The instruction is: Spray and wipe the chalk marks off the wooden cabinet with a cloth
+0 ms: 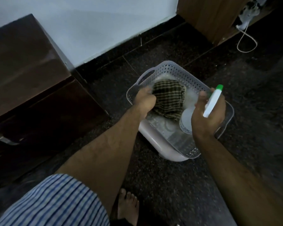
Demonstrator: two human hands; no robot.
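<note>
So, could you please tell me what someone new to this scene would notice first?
Both hands reach into a white perforated plastic basket on the dark speckled floor, mid-frame. The left hand has a grip on a dark checked cloth inside the basket, while the right hand holds a white spray bottle with a green tip. A dark brown wooden cabinet stands on the left, against the pale wall.

A checked dark-and-tan cloth (167, 101) lies crumpled in a white basket; right of it, a white spray bottle (201, 111), green-tipped, tilts. Dark wooden cabinet (28, 75) at left.
</note>
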